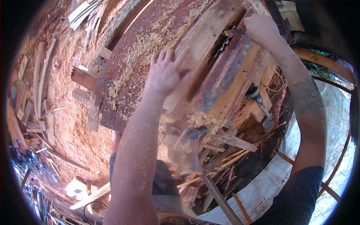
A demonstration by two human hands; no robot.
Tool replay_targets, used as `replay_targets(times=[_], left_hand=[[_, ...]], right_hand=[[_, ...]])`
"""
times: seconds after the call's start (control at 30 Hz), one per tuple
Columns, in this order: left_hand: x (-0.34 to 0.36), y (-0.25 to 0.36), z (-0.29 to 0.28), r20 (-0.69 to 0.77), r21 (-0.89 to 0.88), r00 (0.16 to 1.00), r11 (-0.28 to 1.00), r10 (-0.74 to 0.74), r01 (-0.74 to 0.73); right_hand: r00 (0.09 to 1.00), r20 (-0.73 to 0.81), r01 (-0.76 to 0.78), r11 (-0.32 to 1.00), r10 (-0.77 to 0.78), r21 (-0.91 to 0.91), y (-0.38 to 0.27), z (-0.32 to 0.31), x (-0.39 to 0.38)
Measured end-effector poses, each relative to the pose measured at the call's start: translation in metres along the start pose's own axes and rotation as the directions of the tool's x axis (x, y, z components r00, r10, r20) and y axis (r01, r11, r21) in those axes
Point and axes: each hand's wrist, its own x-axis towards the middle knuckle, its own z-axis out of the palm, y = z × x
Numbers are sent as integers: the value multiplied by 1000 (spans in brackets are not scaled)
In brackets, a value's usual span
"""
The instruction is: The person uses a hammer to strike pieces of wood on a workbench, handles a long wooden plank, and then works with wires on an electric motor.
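My left hand (165, 73) rests palm down with its fingers spread, at the edge of a pale wooden plank (204, 48). Under its fingertips is a dark reddish bench top (131, 63) strewn with wood shavings. My right hand (261, 29) is closed like a fist farther off to the right, by the far end of a narrow dark gap beside the plank. What its fingers grip, if anything, is hidden. Between my arms, a reddish, worn wooden beam (225, 84) runs alongside the plank.
A hammer (195, 135) lies near the bench's close end among offcuts. Right of the beam sits a black-handled tool with a metal shaft (257, 97). Wood strips (45, 78) litter the sawdust-covered ground at left. A pale sheet (258, 191) spreads at lower right.
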Motion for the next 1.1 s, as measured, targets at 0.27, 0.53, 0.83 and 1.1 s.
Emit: replay_targets(times=[0.27,0.53,0.83,1.1], left_hand=[[-4,-9,3,-25,56,1000,998,-10,11],[-3,-8,9,-79,58,997,998,12,-7],[-2,-7,10,-65,43,998,999,16,-13],[-4,-4,7,-17,66,1000,998,-10,11]], right_hand=[[997,72,12,1000,-12,4,-14,-6,14],[983,174,-50,997,60,-59,-19,-17,13],[986,162,-12,991,34,-135,-34,-23,3],[995,95,29,992,-17,-121,-21,-12,3]])
